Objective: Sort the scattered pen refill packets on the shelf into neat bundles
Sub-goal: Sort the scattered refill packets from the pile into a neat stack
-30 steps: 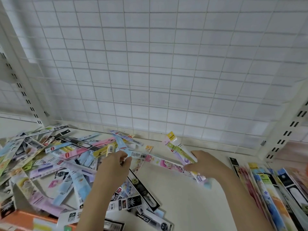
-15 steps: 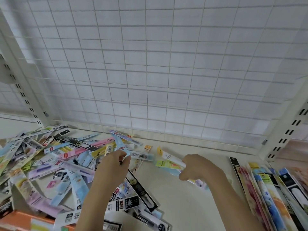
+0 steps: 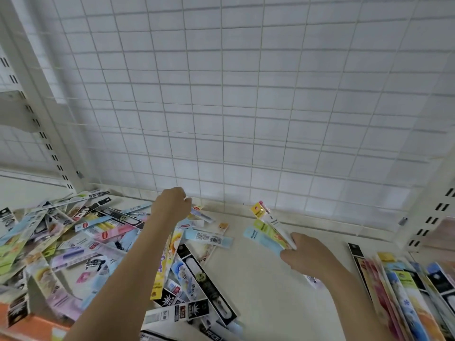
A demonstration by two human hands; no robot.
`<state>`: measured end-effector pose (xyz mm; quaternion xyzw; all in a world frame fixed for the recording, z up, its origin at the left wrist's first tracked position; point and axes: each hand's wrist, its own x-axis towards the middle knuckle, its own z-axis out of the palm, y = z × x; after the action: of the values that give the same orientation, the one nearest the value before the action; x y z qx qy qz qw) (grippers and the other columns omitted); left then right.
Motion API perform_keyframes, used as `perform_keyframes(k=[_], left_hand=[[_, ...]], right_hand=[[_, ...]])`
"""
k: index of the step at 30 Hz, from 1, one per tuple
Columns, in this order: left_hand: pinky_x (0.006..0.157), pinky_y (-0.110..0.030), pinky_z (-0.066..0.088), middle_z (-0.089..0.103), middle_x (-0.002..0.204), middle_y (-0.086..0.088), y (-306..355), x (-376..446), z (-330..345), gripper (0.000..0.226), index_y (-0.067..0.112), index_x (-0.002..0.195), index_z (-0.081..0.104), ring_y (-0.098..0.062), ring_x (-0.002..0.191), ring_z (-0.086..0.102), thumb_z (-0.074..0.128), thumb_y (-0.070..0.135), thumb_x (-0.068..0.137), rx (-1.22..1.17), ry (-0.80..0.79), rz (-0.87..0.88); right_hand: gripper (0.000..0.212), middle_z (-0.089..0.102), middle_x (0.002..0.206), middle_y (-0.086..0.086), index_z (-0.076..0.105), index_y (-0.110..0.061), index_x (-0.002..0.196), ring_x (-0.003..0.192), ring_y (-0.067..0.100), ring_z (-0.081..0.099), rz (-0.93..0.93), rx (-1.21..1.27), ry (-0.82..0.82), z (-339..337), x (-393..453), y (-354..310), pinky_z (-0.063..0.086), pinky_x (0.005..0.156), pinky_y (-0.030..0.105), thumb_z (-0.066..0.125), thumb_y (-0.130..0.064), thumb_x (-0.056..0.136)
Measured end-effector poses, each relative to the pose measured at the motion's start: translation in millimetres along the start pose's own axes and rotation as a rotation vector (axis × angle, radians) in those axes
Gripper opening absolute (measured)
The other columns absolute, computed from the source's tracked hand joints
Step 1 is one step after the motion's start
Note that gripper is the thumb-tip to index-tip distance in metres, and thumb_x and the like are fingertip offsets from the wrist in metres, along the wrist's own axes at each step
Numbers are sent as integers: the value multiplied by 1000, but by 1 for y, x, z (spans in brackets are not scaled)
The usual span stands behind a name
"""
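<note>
The left hand (image 3: 171,205) reaches over the pile (image 3: 73,242) of scattered refill packets toward the back of the shelf (image 3: 258,291), near the wire grid (image 3: 246,107). Its fingers are curled, but whether they pinch a packet cannot be told from this angle. The right hand (image 3: 306,254) grips a small bundle (image 3: 268,232) of packets, fingers curled round its lower end; the bundle fans out up and to the left, with blue, green and yellow packets showing. A lone blue packet (image 3: 209,238) with a barcode lies flat between the two hands. At the right edge, a sorted row (image 3: 406,291) of packets lies side by side, well apart from the pile.
</note>
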<state>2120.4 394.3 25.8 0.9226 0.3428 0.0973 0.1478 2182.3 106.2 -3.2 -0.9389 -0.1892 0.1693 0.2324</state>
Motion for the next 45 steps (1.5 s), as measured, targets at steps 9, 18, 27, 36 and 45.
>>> perform_keyframes(k=[9,18,27,36,45], left_hand=[[49,-24,34,48,64,0,21,16,23,50,8,87,42,-14,54,44,60,54,78,82,-152,-243],[43,-22,33,45,54,-1,17,21,17,30,9,56,44,-13,47,42,55,9,84,78,-225,-222],[40,-19,31,43,48,-5,-7,-28,-21,31,7,57,50,-15,39,37,68,16,80,-332,-258,-157],[45,-16,33,49,43,8,13,-110,-22,19,9,71,58,-6,38,42,66,19,84,-739,-246,37],[37,-15,29,38,34,6,37,-146,-15,24,15,60,57,-7,32,32,72,12,79,-945,-257,66]], right_hand=[[13,55,76,-4,53,-19,90,77,20,58,17,8,66,0,1,3,44,67,30,51,-29,82],[11,53,71,-5,53,-19,88,69,19,54,5,3,63,2,0,1,40,61,28,51,-28,81],[9,51,68,-4,52,-16,86,65,16,50,-33,39,82,-4,-10,-11,35,54,24,51,-25,84],[9,61,81,4,53,-22,90,79,24,68,-54,237,80,-9,-31,-22,49,56,30,49,-19,83],[17,57,79,13,48,-3,91,70,30,61,23,306,169,-6,-54,-3,36,53,25,50,-18,82]])
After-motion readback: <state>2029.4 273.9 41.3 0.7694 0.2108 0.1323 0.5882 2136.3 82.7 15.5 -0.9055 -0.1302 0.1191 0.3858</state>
